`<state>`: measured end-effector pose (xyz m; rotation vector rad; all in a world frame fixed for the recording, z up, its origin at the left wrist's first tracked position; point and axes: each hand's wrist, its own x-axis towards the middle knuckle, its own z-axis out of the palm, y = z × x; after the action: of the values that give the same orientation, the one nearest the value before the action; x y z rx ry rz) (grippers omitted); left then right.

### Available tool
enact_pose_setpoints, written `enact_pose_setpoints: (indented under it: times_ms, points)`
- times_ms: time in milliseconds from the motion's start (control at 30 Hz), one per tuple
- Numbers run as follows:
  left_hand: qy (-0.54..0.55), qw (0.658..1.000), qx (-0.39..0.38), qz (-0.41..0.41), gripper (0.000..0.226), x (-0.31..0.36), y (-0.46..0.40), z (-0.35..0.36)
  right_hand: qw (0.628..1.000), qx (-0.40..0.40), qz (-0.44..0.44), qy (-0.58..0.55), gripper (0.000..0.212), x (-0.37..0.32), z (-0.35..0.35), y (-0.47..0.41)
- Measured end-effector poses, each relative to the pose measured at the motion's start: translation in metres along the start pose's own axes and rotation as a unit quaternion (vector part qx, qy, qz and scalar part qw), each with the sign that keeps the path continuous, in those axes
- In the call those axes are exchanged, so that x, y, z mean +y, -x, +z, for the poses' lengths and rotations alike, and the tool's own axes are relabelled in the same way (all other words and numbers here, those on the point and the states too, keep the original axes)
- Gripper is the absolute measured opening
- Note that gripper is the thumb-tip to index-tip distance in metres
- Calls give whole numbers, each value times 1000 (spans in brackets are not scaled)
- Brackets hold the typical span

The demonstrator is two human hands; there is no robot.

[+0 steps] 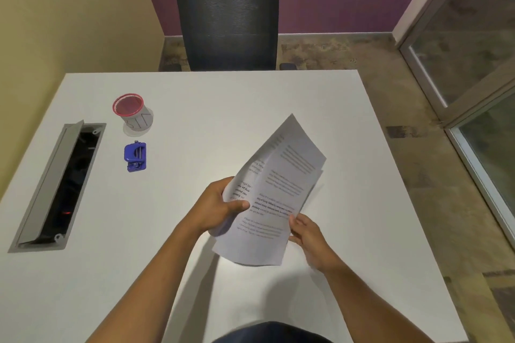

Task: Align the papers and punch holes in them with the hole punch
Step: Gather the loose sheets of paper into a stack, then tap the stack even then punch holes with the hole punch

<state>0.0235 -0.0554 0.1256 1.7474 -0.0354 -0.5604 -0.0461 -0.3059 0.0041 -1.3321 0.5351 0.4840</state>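
Observation:
A loose stack of printed papers [278,189] is held above the white table [195,97], tilted to the right with its sheets fanned and uneven. My left hand [220,205] grips the stack's left edge, thumb on top. My right hand [308,237] holds the lower right edge. A small blue hole punch [135,156] lies on the table to the left, well apart from both hands.
A white cup with a red rim [132,111] stands behind the hole punch. An open grey cable box [60,184] is set into the table at far left. A dark mesh chair [227,12] stands beyond the far edge. Glass door at right.

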Motion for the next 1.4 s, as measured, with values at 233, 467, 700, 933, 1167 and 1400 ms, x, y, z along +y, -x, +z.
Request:
enact_pose_setpoints:
  times_ms: [233, 467, 700, 933, 1167, 1400]
  points:
    - [6, 999, 7, 30, 29, 15, 12, -13, 983, -48, -59, -169, 48, -30, -14, 1]
    - [17, 994, 101, 37, 30, -2, 19, -12, 989, -33, -133, -63, 50, -84, -28, 18]
    - [31, 977, 204, 48, 32, -11, 17, -11, 976, 30, -214, 28, 35, -118, -11, 23]
    - [93, 968, 218, 81, 36, -11, 17, -15, 970, 17, -222, 101, 37, -112, 3, 26]
    - [99, 969, 217, 60, 29, -21, 12, 6, 968, 70, -210, 120, 34, -91, 16, 27]
    - [90, 967, 216, 96, 33, -2, 9, -4, 967, 78, -224, 92, 34, -106, 9, 30]
